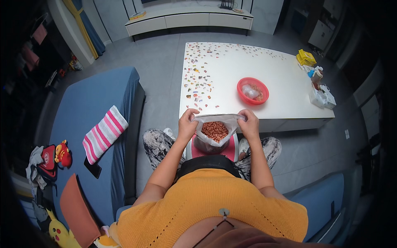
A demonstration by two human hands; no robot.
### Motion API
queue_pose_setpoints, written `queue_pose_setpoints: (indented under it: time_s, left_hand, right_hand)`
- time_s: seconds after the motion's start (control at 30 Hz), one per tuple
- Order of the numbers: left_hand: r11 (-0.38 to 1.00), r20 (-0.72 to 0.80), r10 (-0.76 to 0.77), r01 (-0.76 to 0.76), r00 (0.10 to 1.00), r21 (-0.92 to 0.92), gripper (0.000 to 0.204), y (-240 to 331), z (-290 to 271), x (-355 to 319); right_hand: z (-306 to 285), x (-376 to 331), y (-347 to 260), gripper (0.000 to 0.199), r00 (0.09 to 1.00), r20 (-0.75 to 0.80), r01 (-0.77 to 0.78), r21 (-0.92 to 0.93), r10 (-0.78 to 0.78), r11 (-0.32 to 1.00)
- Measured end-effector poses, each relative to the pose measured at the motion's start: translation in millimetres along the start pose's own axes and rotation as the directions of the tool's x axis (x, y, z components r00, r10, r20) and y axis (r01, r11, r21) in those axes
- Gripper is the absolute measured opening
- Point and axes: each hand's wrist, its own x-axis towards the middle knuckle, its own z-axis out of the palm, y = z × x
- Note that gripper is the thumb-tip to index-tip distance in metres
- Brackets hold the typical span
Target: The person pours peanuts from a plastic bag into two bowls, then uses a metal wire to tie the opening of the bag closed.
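Nuts with reddish-brown skins lie in an open whitish bag, just before the near edge of the desk. The left hand has its fingers pinching the bag's rim by the desk's near left corner; the right hand pinches the opposite side with its fingers, farther right along the desk's edge. A red bowl stands on the desk.

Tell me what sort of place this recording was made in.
Most likely a home's living room: a blue sofa with a striped cloth and a red-and-yellow plush toy on it, a low white table, and a long low cabinet by the far wall.
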Motion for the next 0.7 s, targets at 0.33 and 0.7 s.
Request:
queue_pose_setpoints:
  time_s: [0.33,0.7]
  left_hand:
    - [0.972,0.519,-0.229,0.167,0.823,0.164,0.033,-6,-34,-29]
    - [0.833,0.402,-0.394,0.506,0.827,-0.225,0.024,-18,-15,-44]
  right_hand:
    - [-20,-14,49,0.03,0.811,0.563,-0.277,0.131,0.159,0.952]
    - [-12,-22,44,0.022,0.766,0.565,-0.524,0.273,0.306,0.807]
